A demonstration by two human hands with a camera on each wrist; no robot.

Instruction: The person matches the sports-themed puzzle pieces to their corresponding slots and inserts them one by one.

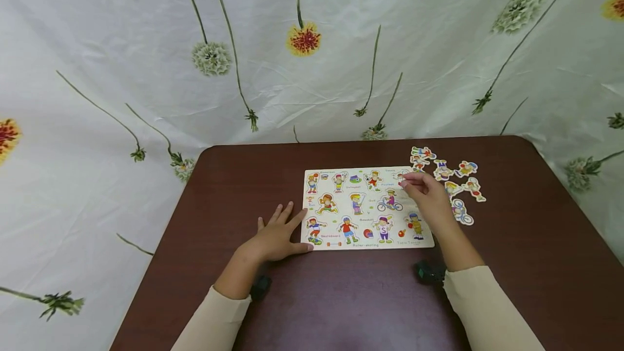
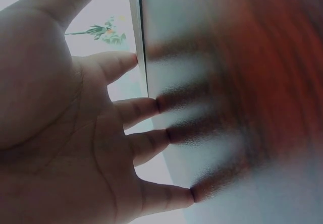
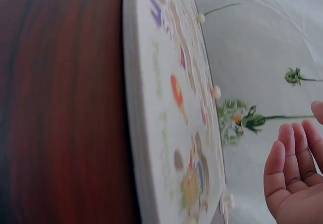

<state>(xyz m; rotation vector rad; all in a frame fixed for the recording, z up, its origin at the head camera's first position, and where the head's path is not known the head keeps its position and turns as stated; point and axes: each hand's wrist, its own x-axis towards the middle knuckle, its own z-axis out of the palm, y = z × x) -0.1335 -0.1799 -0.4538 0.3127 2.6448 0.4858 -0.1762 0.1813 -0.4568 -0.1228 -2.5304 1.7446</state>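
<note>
A white picture puzzle board with printed sports figures lies on the dark table. My left hand is spread flat beside its left side, thumb at the lower left corner and index finger at the left edge. In the left wrist view the fingertips of this hand rest on the tabletop. My right hand is over the board's upper right corner, thumb and forefinger pinching at a small figure puzzle piece, which they partly cover. In the right wrist view the curled right hand is beyond the board.
Several loose figure pieces lie right of the board, one of them a cyclist piece near my right wrist. Small round knobs stick up from the board. A flowered white cloth hangs behind the table.
</note>
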